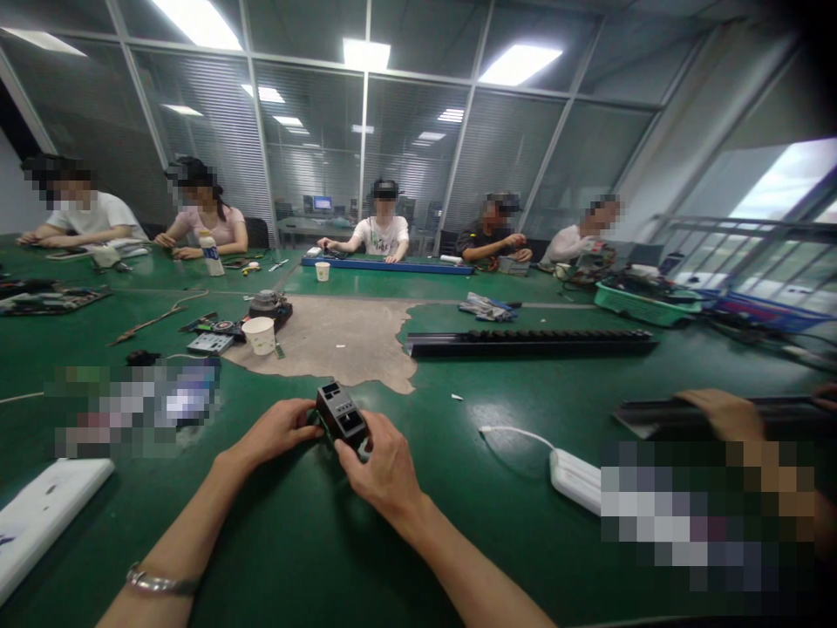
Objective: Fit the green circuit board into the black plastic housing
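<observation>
Just above the green table, a small black box-shaped electronic device (343,414) with a grey face and dark cut-outs is held tilted between my two hands. My left hand (286,427) grips its left side, fingers curled and partly hidden behind it. On the right side, my right hand (389,460) closes round the lower edge with thumb and fingers. Something small and white shows beside the right fingers, too blurred to name.
A paper cup (260,335) and circuit parts (209,342) lie ahead on a bare tan patch (340,336). Beyond is a long black rail (529,343). White power strips (575,481) flank me. A co-worker's hand (725,414) rests on another rail at right. Several people sit opposite.
</observation>
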